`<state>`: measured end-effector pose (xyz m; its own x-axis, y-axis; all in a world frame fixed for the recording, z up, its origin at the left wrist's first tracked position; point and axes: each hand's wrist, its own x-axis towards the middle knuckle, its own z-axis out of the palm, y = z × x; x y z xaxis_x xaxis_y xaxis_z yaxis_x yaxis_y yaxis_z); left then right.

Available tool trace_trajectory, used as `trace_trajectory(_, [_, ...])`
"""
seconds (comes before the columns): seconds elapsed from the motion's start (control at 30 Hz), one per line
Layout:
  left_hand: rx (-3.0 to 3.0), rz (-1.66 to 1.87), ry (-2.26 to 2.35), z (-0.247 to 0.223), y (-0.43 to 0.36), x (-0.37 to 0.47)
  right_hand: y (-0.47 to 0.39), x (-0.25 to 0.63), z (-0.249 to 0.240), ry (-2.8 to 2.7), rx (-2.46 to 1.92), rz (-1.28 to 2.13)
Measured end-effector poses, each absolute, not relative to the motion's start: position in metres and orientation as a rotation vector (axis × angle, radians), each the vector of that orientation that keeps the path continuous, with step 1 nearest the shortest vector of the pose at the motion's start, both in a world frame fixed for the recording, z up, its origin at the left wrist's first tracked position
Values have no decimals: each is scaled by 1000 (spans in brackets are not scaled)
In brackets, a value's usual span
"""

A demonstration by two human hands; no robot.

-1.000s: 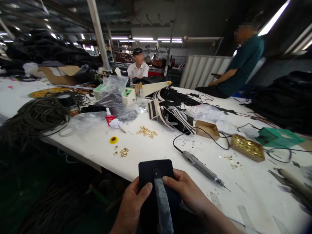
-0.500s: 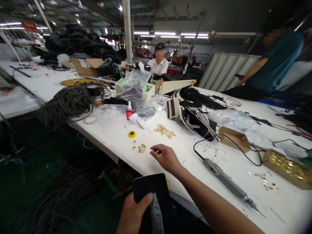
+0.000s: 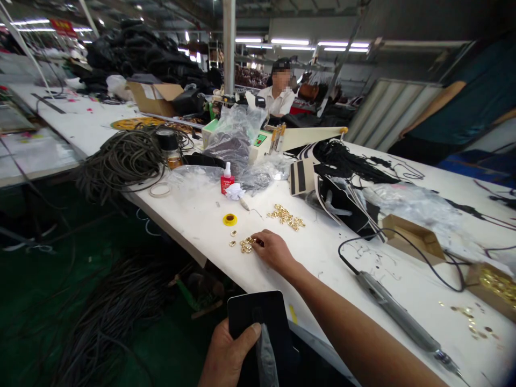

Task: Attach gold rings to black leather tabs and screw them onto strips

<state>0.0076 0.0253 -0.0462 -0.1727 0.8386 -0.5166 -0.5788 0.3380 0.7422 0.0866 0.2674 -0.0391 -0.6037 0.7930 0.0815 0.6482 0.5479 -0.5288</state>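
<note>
My left hand [image 3: 231,349] grips a flat black panel [image 3: 278,317] at the bottom, its thumb pressing on a grey strap [image 3: 266,357] that lies over the panel. On the white table, my right hand [image 3: 272,248] reaches the small pile of gold rings [image 3: 246,245]. Its fingertips are drawn together at the pile's right edge; whether a ring is between them is too small to tell. Behind that hand lies a larger pile of gold pieces [image 3: 286,216]. A yellow round container [image 3: 229,219] sits to the left.
An electric screwdriver [image 3: 397,312] with a cable lies at the right, near cardboard boxes [image 3: 415,236]. A red bottle [image 3: 227,183], plastic bags and striped pieces [image 3: 302,177] are farther back. Coiled black cords [image 3: 121,161] hang at the left edge. Two people are beyond the table.
My right hand has moved to the small pile of gold rings, and its fingers have closed together. The camera view has shifted; my left hand still holds the panel.
</note>
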Motion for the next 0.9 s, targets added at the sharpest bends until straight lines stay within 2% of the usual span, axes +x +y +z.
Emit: trace_trajectory(0.9, [324, 1232, 1227, -49, 26, 7, 276, 82, -38, -2294, -1216, 838])
